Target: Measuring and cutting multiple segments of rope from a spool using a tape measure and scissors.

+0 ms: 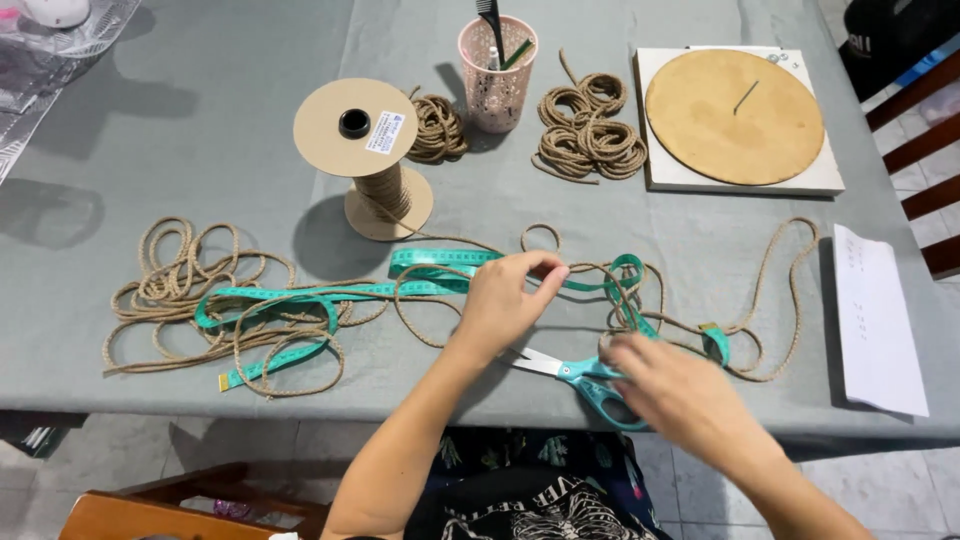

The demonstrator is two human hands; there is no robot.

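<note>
My left hand point(508, 300) pinches a strand of the tan jute rope point(190, 290) near the middle of the grey-covered table point(200, 120). The rope lies in loose loops across the table, tangled with a teal measuring tape point(300, 300). My right hand point(680, 395), blurred, rests over the handles of teal scissors point(585, 378) near the front edge; whether it grips them I cannot tell. The scissor blades point left toward my left hand.
A cardboard spool point(365, 150) of rope stands behind, with two rope coils point(590, 125) and a pink mesh cup point(497, 75) holding a comb. A round wooden disc point(735, 115) on a white board sits back right. White paper point(880, 320) lies right.
</note>
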